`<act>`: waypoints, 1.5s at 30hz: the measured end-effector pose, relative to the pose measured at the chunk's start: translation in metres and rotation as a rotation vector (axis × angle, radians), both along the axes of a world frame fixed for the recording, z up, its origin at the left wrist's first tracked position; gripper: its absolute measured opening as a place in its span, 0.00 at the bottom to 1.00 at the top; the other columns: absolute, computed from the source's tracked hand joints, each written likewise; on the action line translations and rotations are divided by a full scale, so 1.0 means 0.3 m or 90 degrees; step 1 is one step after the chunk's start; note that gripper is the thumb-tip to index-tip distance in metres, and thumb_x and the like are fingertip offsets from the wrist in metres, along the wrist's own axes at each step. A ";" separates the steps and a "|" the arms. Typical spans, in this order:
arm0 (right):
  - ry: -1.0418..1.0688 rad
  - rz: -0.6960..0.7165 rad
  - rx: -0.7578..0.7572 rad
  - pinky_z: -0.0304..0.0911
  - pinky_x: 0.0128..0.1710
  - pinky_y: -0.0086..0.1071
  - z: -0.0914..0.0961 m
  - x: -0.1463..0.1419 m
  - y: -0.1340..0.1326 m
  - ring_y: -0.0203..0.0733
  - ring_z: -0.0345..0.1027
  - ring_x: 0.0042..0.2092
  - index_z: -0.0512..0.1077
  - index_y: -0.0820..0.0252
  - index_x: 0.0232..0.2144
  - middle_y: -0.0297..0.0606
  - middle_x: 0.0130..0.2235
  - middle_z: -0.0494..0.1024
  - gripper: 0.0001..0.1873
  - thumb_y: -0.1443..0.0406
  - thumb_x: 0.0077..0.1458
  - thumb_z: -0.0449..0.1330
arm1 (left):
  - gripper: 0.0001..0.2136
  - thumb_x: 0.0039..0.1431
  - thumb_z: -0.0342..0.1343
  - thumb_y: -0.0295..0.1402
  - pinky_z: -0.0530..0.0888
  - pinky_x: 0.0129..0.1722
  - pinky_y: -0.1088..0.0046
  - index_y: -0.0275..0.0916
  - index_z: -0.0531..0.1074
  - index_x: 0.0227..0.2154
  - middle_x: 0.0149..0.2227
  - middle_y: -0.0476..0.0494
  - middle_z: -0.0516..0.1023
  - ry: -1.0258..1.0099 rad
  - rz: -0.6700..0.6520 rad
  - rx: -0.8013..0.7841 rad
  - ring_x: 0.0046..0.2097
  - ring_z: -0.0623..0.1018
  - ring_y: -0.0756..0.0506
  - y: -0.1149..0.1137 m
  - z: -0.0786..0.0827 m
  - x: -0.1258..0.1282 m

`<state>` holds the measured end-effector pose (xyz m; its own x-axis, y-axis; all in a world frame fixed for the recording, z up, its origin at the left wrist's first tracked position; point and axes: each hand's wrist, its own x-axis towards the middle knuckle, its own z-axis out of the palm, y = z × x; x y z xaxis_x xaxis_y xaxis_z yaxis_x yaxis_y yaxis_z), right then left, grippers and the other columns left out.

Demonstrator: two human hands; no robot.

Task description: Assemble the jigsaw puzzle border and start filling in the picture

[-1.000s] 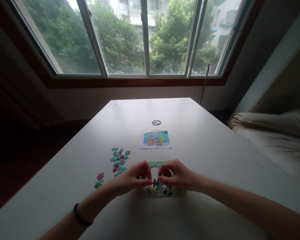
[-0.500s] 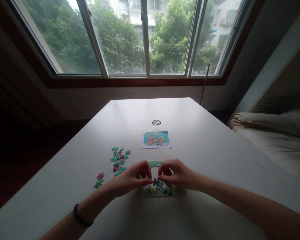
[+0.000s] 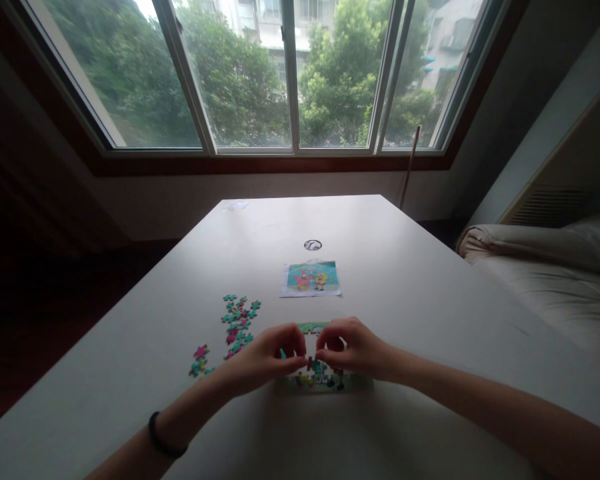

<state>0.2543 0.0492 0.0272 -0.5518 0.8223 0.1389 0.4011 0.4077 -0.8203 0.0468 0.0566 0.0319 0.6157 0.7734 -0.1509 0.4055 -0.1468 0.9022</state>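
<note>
A jigsaw puzzle (image 3: 325, 381), partly assembled, lies at the near middle of the table with its green border in place and a pale gap in its centre. Over it, a small green and red puzzle piece (image 3: 313, 364) sits between my two hands. My left hand (image 3: 284, 350) is closed in a pinch at the piece's left end. From the other side my right hand (image 3: 353, 343) pinches its right part, thumb against forefinger. The fingers hide some of the piece and both sides of the puzzle.
Loose puzzle pieces (image 3: 237, 327) lie in a scattered heap left of the puzzle, with a smaller cluster (image 3: 199, 361) nearer. Beyond the puzzle lies a reference picture (image 3: 313, 278) on the white table (image 3: 390, 280). A clear plastic scrap (image 3: 235, 206) is at the far left corner.
My left hand has shifted very slightly to the right, towards my right hand. More of the small cluster shows beside my left forearm. My right hand stays put.
</note>
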 end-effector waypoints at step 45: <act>-0.066 -0.041 0.057 0.53 0.25 0.23 -0.012 0.007 0.021 0.30 0.57 0.24 0.74 0.63 0.24 0.29 0.20 0.66 0.04 0.67 0.46 0.59 | 0.09 0.51 0.57 0.38 0.62 0.24 0.78 0.36 0.68 0.27 0.25 0.51 0.69 -0.011 0.079 0.049 0.26 0.66 0.52 -0.012 -0.033 0.019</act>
<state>0.2563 0.0555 0.0236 -0.5139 0.8431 0.1585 0.5096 0.4487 -0.7342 0.0524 0.0529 0.0221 0.5162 0.8529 -0.0777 0.4093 -0.1660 0.8971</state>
